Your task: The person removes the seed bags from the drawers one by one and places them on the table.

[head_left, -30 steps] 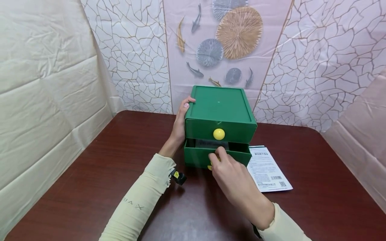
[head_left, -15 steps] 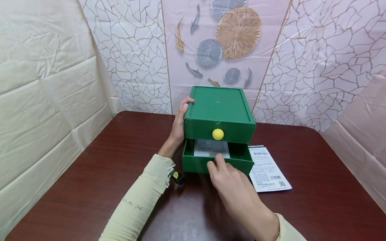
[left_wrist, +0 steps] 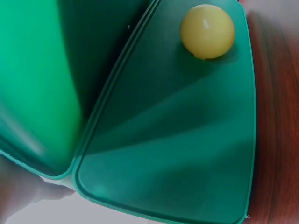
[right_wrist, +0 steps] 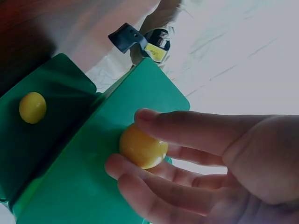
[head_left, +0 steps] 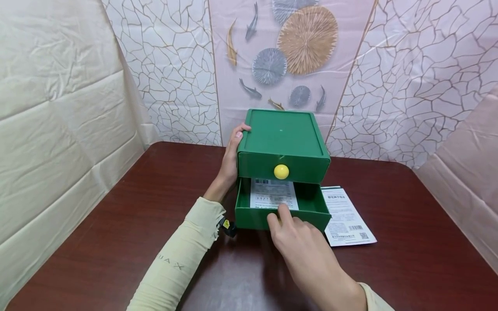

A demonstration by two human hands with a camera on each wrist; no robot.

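Note:
A green two-drawer cabinet (head_left: 284,134) stands on the table. My left hand (head_left: 229,164) holds its left side, fingertips over the top edge. The lower drawer (head_left: 253,217) is pulled partway out. My right hand (head_left: 303,246) pinches this drawer's yellow knob (right_wrist: 142,147) between thumb and fingers, as the right wrist view shows. Inside the drawer lies a white printed packet (head_left: 272,196) with a barcode, its back end hidden under the upper drawer. The upper drawer (head_left: 258,166) is closed, its round yellow knob (head_left: 281,172) untouched.
Right of the cabinet, a white printed packet (head_left: 346,218) with a barcode and QR code lies on the brown table (head_left: 420,242), partly behind the drawer. A black wrist device (head_left: 229,229) hangs by the left wrist. Patterned cloth (head_left: 179,77) hangs behind the table.
The lower drawer has slid farther out toward me, with my right hand drawing back on its knob. More of the packet inside shows. My left hand stays on the cabinet's side.

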